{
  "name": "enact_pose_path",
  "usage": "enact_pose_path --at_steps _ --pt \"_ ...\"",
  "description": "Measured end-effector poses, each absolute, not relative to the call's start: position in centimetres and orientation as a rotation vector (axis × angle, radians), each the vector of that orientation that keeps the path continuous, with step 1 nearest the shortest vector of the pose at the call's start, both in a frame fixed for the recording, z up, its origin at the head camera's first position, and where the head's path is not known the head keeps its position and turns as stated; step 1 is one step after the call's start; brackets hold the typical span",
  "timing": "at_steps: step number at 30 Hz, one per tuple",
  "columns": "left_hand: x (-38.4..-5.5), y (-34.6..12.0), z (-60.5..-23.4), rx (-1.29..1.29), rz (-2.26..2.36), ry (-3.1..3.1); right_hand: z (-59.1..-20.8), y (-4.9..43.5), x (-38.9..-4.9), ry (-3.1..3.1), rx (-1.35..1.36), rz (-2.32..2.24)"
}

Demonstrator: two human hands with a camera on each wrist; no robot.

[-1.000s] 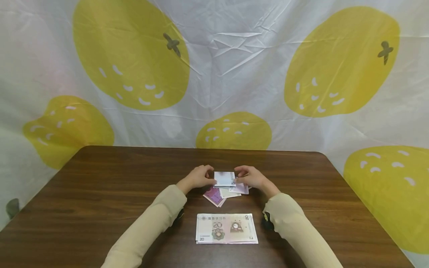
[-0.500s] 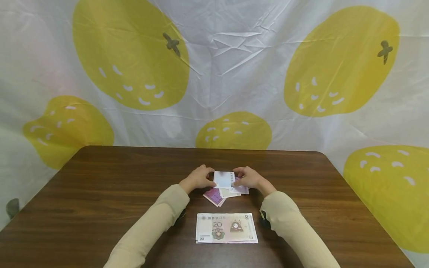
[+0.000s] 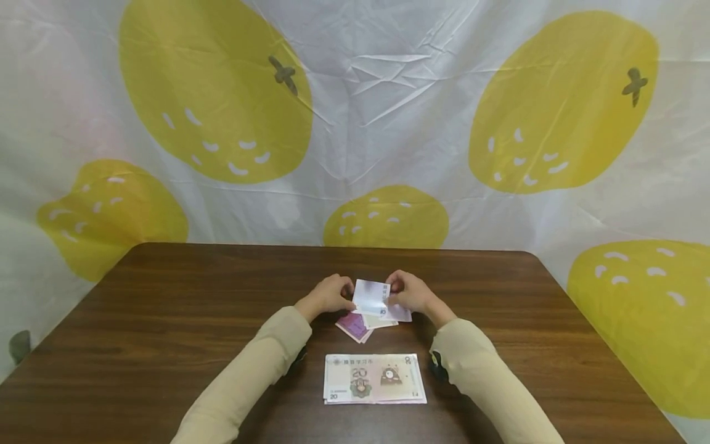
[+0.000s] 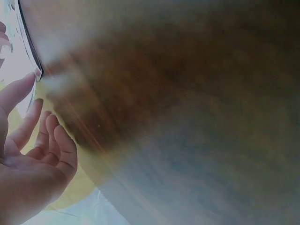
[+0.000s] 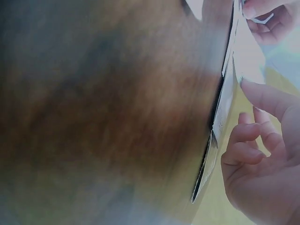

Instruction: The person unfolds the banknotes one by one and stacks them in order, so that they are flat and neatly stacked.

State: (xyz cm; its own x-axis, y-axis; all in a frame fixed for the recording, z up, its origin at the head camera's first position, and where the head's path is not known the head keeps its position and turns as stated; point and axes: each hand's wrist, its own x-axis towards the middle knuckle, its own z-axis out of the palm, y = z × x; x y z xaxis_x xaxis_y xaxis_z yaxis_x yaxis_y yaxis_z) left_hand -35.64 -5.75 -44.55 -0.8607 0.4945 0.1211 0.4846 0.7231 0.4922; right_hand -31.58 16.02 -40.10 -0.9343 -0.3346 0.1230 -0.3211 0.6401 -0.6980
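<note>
A pale bluish-white banknote (image 3: 370, 298), slightly tilted, lies between my two hands in the head view. My left hand (image 3: 328, 295) pinches its left edge, thumb at the lower corner; in the left wrist view the thumb (image 4: 21, 91) touches the paper's corner. My right hand (image 3: 413, 292) pinches the right side, and in the right wrist view its thumb (image 5: 265, 97) presses the white note (image 5: 248, 54). Under and beside it, a purple-pink note (image 3: 355, 325), a pale greenish note (image 3: 379, 321) and a lilac note (image 3: 400, 313) lie fanned, partly covered.
A neat stack of notes with a 20 on top (image 3: 375, 378) lies nearer the body, between the forearms. Everything rests on a dark brown wooden table (image 3: 183, 308). A white curtain with yellow fruit prints (image 3: 388, 216) hangs behind the far edge.
The bluish-white note has lifted and tilted, its top edge now farther back. My right hand has risen slightly with it. The fanned notes and the 20 stack have stayed put.
</note>
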Motion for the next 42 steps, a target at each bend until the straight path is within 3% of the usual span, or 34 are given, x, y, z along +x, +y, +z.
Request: enact_pose_path --at_steps 2,8,14,20,29,42 --pt "-36.1 -5.9 -45.2 0.844 0.866 2.896 -40.2 16.0 -31.6 2.822 -0.527 -1.220" --pt "-33.2 -5.6 -41.9 0.727 1.011 2.870 -40.1 16.1 -31.5 2.756 -0.452 -1.316" --pt "-32.6 -6.1 -41.4 0.831 1.271 2.747 -39.9 16.4 -31.3 2.653 -0.439 -1.444" --pt "-30.7 -5.7 -39.5 0.743 1.438 2.624 -39.4 16.8 -30.7 2.608 -0.420 -1.487" --pt "-30.5 -5.6 -39.7 0.524 1.641 2.431 -39.2 17.0 -29.7 2.560 -0.471 -1.524" --pt "-29.9 -5.6 -39.6 0.567 1.639 2.331 -39.0 17.3 -28.8 2.485 -0.482 -1.725"
